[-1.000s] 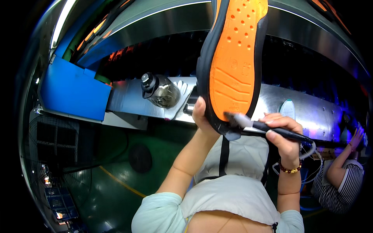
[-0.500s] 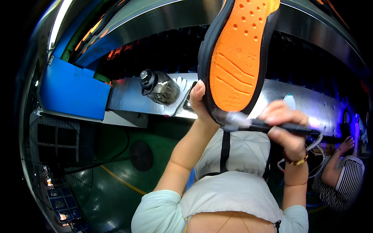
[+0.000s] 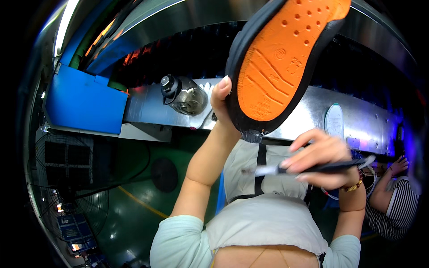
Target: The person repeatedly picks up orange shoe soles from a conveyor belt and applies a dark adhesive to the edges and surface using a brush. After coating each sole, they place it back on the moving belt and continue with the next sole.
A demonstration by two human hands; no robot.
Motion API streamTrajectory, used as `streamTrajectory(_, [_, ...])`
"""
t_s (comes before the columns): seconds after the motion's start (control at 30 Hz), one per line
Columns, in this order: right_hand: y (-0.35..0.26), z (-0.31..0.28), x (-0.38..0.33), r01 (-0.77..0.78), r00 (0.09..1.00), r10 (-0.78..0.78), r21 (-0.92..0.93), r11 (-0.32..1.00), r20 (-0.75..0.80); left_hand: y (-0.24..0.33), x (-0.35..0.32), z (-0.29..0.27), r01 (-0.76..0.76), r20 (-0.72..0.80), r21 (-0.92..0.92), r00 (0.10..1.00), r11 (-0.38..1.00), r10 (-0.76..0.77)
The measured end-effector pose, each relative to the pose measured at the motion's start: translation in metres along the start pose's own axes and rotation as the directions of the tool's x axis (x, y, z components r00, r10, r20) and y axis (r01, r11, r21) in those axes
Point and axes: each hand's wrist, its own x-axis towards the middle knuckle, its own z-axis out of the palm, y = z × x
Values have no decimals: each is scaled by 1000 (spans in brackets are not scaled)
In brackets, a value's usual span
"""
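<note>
A large shoe sole (image 3: 277, 80), orange in the middle with a thick black rim, is held up at a tilt, its heel end toward me. My left hand (image 3: 221, 102) grips its left edge, thumb on the rim and the other fingers hidden behind. At the heel a small translucent scrap or film (image 3: 253, 136) hangs off the rim. Below and right of the sole, my right hand (image 3: 321, 157) is closed around a pen-like tool (image 3: 330, 167) with a black handle and a pale, motion-blurred tip. The tip points left, apart from the sole. A pale cord or tube leaves its rear end.
Behind the sole runs a metal bench (image 3: 304, 111) with a dark bottle (image 3: 187, 97), a white glove (image 3: 203, 118) and a pale insole-shaped piece (image 3: 334, 121). A blue machine box (image 3: 87, 102) and a fan (image 3: 69, 165) are at left. A co-worker's striped sleeve (image 3: 395, 207) shows at right.
My right hand and the tool have moved down, away from the heel they were at. The sole has tilted, its upper end swinging right, and my left hand has shifted slightly up and left.
</note>
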Motion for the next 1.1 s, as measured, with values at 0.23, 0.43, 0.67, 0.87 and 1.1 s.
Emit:
streamTrajectory(0.23, [1,-15,8,-49,995,51,-26,998,81,1,3,-5,247,16,40,969,968,-248])
streamTrajectory(0.43, [13,-24,7,-78,984,93,-102,992,153,-3,5,7,720,-303,59,673,692,-675])
streamTrajectory(0.67, [16,-34,-5,-110,949,162,-198,974,270,0,-11,5,861,-354,121,503,494,-788])
streamTrajectory(0.87, [15,-41,-16,-104,974,143,-212,972,177,13,-24,-11,852,-447,45,484,522,-752])
streamTrajectory(1.1, [-1,-53,-18,-159,887,295,-364,918,355,20,-41,-37,757,-335,-105,584,645,-739])
